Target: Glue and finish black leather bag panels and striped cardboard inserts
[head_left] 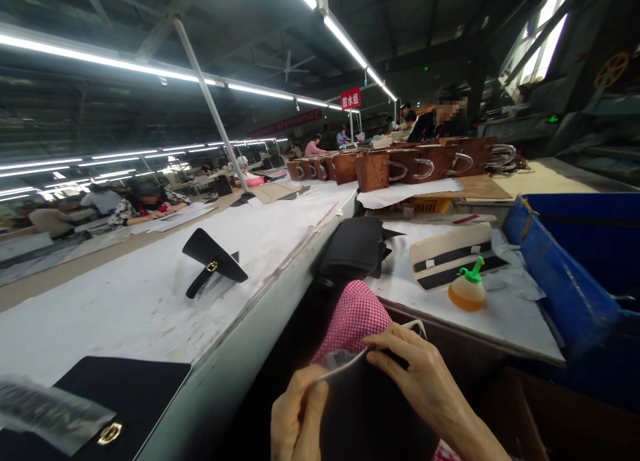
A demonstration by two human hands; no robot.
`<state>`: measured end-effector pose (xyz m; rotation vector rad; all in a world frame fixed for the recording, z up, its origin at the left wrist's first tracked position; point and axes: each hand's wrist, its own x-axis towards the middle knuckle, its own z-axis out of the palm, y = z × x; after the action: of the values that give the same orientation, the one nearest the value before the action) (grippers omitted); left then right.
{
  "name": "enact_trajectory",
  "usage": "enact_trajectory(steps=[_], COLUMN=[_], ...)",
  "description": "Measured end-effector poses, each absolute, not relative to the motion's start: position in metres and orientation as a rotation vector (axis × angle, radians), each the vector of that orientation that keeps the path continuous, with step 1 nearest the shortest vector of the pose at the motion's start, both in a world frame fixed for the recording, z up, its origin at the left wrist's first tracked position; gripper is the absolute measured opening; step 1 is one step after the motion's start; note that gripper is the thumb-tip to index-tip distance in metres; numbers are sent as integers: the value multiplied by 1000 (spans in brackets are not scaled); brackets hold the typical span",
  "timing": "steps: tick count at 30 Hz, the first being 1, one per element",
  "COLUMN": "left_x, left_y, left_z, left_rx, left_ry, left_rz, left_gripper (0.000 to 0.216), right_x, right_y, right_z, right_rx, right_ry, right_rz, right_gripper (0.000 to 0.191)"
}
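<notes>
Black leather piece point(370, 407): we pinch its pale edge, left hand point(297, 421) below, right hand point(420, 374) above; best keep both grips close, edge taut.

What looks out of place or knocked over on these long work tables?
One black leather flap with a gold clasp stands tipped up on edge on the white paper-covered table, apart from the rest. The orange glue bottle with a green cap stands upright; nothing looks spilled.
</notes>
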<state>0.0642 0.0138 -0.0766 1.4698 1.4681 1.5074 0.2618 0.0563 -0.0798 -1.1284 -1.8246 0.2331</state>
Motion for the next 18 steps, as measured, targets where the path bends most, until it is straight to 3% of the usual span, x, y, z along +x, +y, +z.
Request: enact_trajectory(steps=[18], left_x=[64], left_y=[21], left_z=[-69], left_rx=[1293], left_ry=[1344], left_rz=[1599], left_gripper=[32], right_x=[255], right_y=[45], right_z=[-64], right_rx=[-1107], right_ry=[-1919], right_rz=[147], right_gripper=[17])
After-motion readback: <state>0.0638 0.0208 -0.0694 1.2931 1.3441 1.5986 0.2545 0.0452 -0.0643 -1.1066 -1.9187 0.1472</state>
